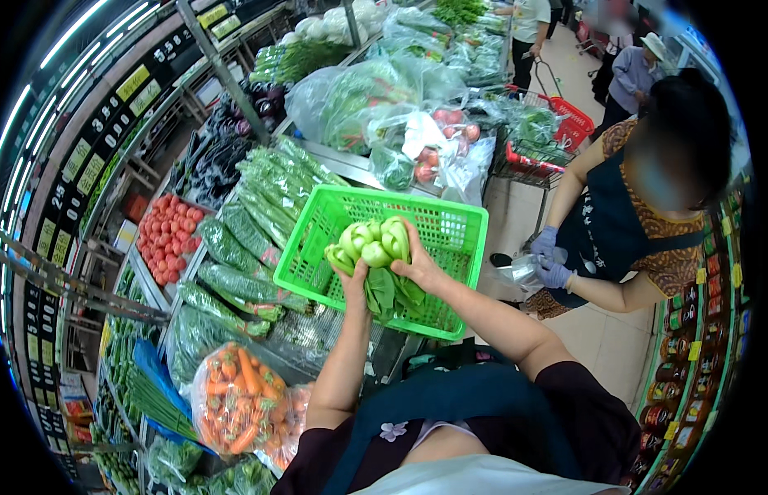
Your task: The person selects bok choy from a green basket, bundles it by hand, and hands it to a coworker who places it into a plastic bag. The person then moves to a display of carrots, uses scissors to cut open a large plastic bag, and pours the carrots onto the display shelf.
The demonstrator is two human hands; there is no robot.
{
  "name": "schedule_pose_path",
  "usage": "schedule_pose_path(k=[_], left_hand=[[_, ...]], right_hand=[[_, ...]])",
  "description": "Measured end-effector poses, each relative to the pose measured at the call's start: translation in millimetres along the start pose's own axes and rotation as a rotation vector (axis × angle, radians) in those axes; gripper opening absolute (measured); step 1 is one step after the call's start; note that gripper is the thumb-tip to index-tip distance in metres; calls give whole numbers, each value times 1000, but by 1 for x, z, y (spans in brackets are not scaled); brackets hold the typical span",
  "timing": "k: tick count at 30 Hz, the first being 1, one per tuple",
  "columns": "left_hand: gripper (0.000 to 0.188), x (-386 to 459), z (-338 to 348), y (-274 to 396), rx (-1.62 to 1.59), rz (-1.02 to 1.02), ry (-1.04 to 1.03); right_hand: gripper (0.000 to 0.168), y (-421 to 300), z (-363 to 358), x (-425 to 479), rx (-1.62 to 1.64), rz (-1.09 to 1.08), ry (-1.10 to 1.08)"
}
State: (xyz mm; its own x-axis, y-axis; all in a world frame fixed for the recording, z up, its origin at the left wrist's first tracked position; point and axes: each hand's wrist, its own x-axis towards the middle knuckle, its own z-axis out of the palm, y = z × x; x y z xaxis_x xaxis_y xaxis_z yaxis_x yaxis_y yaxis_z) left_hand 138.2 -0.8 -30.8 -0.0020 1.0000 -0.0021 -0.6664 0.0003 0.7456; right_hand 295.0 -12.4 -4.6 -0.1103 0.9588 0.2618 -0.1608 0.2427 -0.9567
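Note:
A bunch of bok choy (374,242) is held between both my hands over a green plastic basket (473,260). Its pale stem bases face away from me, and the green leaves hang down towards me. My left hand (353,281) grips the bunch from the left, thumb on the stems. On the other side, my right hand (419,263) wraps round the stems with its thumb on the near side. Greens lie at the bottom of the basket, partly hidden. The basket rests at the edge of the vegetable display, beside bagged leafy stalks (275,185).
A co-worker (631,204) in apron and gloves stands at the right, holding clear plastic. A red shopping cart (569,124) is beyond. Bagged carrots (241,396), tomatoes (168,238) and bagged cucumbers or gourds (226,241) fill the left. Shelves of jars (662,390) line the right.

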Motion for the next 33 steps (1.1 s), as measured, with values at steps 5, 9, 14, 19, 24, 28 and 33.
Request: schedule_pose_path(k=[5, 9, 14, 19, 24, 28, 33], left_hand=[[90, -5, 5, -8, 78, -10, 100], [95, -10, 7, -5, 65, 4, 41], [99, -16, 15, -7, 83, 42, -45], [95, -17, 16, -3, 99, 46, -121], [100, -17, 13, -3, 126, 35, -104], [104, -20, 21, 4, 134, 3, -187], [100, -4, -9, -13, 160, -46, -300]], right_hand=[[115, -8, 2, -2, -249, 31, 99], [85, -10, 4, -4, -62, 120, 279], [63, -13, 2, -14, -6, 126, 212], [73, -10, -7, -16, 137, 181, 86], [65, -21, -1, -3, -153, 43, 288], [61, -13, -12, -6, -52, 23, 169], [69, -11, 1, -15, -83, 10, 264]])
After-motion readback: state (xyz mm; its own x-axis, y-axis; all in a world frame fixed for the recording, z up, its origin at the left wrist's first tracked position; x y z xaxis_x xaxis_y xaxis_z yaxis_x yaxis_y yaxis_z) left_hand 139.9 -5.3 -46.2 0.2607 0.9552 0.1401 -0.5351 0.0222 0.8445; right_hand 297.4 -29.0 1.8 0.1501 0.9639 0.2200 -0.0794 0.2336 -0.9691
